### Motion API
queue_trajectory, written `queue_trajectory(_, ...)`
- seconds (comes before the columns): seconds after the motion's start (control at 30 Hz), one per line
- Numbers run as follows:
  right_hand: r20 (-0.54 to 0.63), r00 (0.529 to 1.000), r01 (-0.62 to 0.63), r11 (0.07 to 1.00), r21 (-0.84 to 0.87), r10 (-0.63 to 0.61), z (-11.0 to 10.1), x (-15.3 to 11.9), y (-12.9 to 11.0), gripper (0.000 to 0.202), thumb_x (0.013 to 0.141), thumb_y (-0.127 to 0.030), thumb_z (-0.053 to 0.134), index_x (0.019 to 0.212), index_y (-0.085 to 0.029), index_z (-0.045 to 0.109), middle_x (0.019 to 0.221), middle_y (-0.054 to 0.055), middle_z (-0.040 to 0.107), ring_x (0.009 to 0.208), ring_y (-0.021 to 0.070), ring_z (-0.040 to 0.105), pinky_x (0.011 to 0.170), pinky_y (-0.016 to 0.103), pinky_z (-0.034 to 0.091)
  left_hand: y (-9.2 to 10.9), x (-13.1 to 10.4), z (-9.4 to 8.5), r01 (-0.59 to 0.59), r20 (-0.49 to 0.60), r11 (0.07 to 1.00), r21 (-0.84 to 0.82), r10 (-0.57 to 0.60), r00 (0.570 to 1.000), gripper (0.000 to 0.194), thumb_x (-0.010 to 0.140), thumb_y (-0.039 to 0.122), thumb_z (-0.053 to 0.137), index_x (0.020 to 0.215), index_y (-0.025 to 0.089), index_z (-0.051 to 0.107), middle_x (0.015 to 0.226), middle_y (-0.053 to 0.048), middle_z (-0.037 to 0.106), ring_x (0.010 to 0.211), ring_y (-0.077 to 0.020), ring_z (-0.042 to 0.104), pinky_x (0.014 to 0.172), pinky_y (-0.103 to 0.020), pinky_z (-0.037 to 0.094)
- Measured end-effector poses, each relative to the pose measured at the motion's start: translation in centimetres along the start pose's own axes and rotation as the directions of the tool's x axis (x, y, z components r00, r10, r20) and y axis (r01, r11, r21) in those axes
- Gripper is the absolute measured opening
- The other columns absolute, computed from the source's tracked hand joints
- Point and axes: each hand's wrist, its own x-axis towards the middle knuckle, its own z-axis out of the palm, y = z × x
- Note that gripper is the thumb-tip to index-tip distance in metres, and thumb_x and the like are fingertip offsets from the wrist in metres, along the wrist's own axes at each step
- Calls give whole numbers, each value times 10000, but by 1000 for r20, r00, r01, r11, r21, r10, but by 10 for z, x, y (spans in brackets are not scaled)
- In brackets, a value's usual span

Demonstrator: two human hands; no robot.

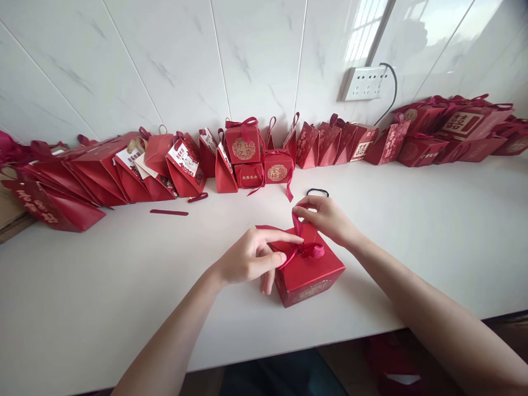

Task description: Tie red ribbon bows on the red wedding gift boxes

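Observation:
A red gift box (pixel 319 275) with a gold print on its front stands on the white table, turned at an angle to me. On its lid a crimson ribbon (pixel 312 250) is gathered at a knot, with a loop towards the right. My left hand (pixel 256 256) reaches in from the left, fingers apart, its index fingertip resting by the knot and its thumb near the ribbon's left part. Behind the knot, my right hand (pixel 324 217) pinches an upright end of the ribbon between thumb and fingers. The left hand covers the box's left side.
Along the tiled wall stands a row of red gift boxes (pixel 249 176), piled up at the right. A flat dark-red strip (pixel 169 212) and a short ribbon loop (pixel 198 197) lie left of centre. Behind my right hand is a black band (pixel 317 191). A power strip (pixel 365 83) hangs on the wall.

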Motion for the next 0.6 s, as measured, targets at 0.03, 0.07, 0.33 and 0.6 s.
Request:
queue_trajectory(0.03, -9, 1000, -2, 1000, 9, 2, 1, -1, -1, 187, 809, -350, 591, 801, -165, 615, 800, 43, 649, 615, 125, 582, 518, 234, 479, 1, -1, -1, 3, 0, 1000, -4, -3, 1000, 487, 827, 140, 481, 1309, 74, 504, 389, 12, 569, 327, -95, 462, 427, -206, 356)
queue_trajectory(0.07, -19, 1000, -3, 1000, 18, 4, 2, -2, -1, 187, 813, -352, 586, 805, -166, 611, 806, 42, 648, 620, 127, 587, 517, 234, 481, 1, -1, -2, 6, 4, 1000, -8, -6, 1000, 483, 834, 154, 485, 1309, 71, 503, 384, 13, 564, 328, -98, 466, 430, -208, 365)
queue_trajectory(0.33, -30, 1000, -1, 999, 34, 2, 6, -2, 1, 212, 830, -381, 580, 846, -170, 587, 882, 61, 626, 678, 147, 615, 526, 243, 522, 0, -1, -6, 73, 25, 996, -57, -72, 997, 412, 902, 262, 472, 1262, 77, 549, 372, 2, 555, 285, -112, 486, 364, -189, 328)
queue_trajectory(0.6, 30, 941, 336, 929, -153, -336, -39, -46, -33, 337, 828, -535, 576, 859, -199, 581, 889, 81, 585, 767, 179, 585, 519, 247, 525, 6, -5, -2, 94, 6, 994, -48, -94, 996, 374, 857, 202, 534, 1213, 95, 576, 424, -5, 589, 349, -110, 536, 398, -172, 379)
